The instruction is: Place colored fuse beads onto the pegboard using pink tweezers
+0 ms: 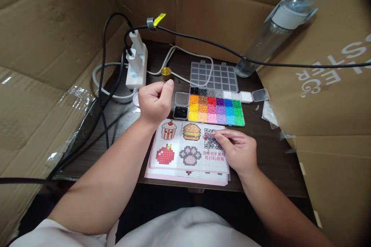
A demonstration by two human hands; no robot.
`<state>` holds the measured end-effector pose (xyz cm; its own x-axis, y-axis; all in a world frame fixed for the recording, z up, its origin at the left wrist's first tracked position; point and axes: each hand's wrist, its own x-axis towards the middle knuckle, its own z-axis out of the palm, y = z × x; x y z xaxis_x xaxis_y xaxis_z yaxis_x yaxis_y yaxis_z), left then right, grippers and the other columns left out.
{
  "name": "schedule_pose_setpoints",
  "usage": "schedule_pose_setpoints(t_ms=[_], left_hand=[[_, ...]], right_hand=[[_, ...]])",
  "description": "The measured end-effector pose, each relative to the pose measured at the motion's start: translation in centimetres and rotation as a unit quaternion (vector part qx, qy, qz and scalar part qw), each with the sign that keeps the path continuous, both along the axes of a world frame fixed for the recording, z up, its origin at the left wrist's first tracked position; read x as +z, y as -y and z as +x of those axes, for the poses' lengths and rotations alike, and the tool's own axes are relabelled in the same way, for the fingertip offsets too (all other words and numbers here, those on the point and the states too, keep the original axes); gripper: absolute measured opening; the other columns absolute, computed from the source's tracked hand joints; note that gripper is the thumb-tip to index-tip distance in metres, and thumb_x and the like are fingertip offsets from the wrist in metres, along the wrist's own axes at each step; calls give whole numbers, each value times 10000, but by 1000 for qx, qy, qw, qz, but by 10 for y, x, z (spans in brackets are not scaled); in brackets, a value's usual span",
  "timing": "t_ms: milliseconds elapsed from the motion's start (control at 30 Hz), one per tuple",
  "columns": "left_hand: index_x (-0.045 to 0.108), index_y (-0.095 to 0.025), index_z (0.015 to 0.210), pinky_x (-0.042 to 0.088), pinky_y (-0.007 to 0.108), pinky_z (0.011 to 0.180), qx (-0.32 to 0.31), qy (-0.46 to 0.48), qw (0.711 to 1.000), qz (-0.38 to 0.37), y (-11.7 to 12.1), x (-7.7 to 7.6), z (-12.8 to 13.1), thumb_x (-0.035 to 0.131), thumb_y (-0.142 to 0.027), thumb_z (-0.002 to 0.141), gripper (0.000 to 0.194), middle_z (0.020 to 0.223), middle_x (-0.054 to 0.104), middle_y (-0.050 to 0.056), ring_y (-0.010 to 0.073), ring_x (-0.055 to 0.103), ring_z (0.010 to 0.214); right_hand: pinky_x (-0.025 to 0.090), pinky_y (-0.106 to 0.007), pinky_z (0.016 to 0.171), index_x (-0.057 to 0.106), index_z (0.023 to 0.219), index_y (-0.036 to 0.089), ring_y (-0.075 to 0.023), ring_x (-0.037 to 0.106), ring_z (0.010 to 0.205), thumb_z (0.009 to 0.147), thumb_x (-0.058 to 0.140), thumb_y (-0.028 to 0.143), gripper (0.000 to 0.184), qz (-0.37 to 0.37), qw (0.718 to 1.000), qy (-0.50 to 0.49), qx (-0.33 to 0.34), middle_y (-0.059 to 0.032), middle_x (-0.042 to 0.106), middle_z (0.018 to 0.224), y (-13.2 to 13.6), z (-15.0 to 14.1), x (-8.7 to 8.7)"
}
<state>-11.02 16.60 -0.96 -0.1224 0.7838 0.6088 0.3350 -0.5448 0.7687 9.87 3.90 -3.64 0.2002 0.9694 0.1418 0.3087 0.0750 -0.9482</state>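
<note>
My right hand [240,150] pinches a pair of pink tweezers [227,136] over the pattern sheet [176,123]. A tiny red piece [205,137] shows at the tweezers' tip, by the printed QR code; whether it is gripped, I cannot tell. The sheet carries cupcake, burger, apple and paw pictures under a see-through grid. My left hand [156,100] is closed in a fist left of the bead box [216,106]; its inside is hidden. Just beyond its thumb is a small gold cup [166,73]. A small case of black beads [181,112] lies right of that fist.
A white power strip [136,79] with plugs stands at the left. A black cable [199,39] crosses above the table [275,162]. At the back right leans a clear bottle [269,36]. Cardboard walls [220,7] surround the table. A small case of white beads [246,97] lies open.
</note>
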Motion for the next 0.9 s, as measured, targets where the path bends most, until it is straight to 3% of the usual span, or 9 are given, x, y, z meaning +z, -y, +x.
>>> schedule_pose_setpoints(t_ms=[900], left_hand=[[314,-178,419,153,329,414,4,8,1000,-5,-1,-1,0,606,-405,850,568,397,262,-38,66,231,402]], right_hand=[[612,-320,698,773,790,210,-206,733,761,808,702,260,89,3,1000,2,1,-50,774,807,1,1,-2]])
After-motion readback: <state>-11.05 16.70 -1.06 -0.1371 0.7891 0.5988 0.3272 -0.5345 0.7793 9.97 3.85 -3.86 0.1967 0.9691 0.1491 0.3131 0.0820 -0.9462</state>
